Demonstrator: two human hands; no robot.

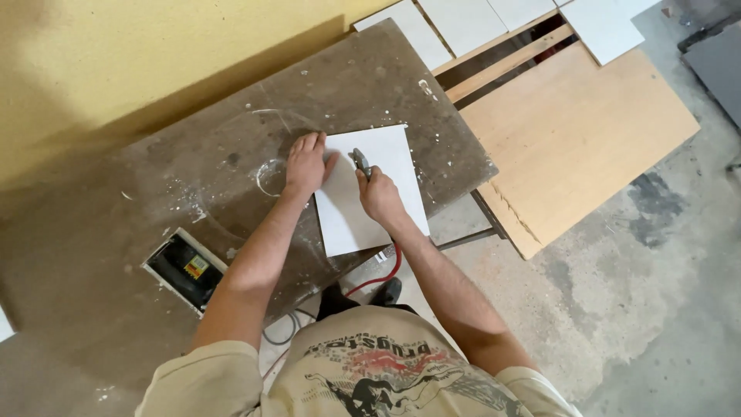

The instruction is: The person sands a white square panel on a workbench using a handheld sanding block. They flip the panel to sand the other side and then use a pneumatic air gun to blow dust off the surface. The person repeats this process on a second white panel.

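While your right hand [380, 194] is curled tight around that grey cutter [360, 161] and your left hand [306, 164] sits flat, fingers spread, on the white tile [370, 224], watch it: the tile overhangs the workbench [154, 177] edge and could tip or snap.

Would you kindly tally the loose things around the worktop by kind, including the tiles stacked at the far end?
White tile under the hands: 1
White tiles at the far end: 4 that show, some cut off by the picture's edge
Metal hand tool, in the right hand: 1
Light wooden board: 1
Total: 7
The left hand presses on the near tile's edge.
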